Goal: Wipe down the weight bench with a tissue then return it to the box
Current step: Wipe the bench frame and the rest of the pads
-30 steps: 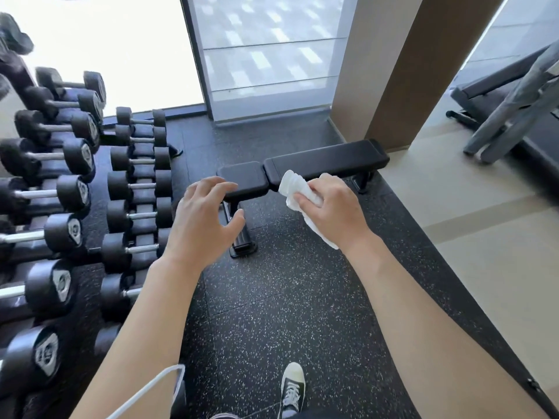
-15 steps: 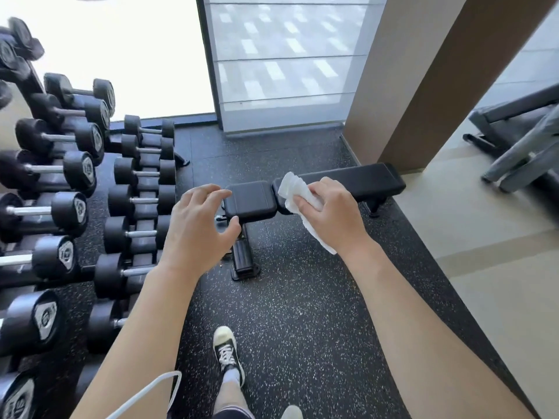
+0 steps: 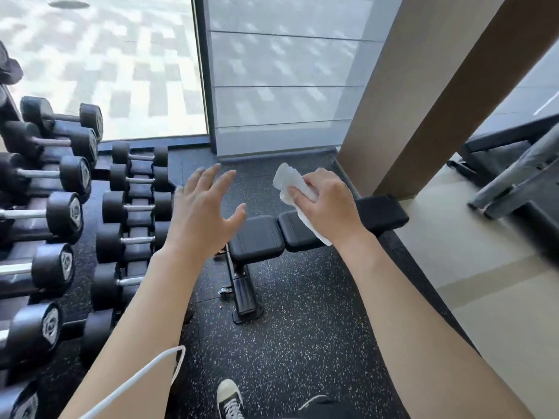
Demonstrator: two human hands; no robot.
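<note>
While our right hand (image 3: 328,205) clamps its fingers on the tissue (image 3: 287,182) above the weight bench (image 3: 257,238), our left hand (image 3: 201,216) hovers, fingers apart. Risk, we judge: thin tissue tearing under wiping pressure.

head cam | looks forward-down | weight bench (image 3: 257,238) near, centre frame
</note>
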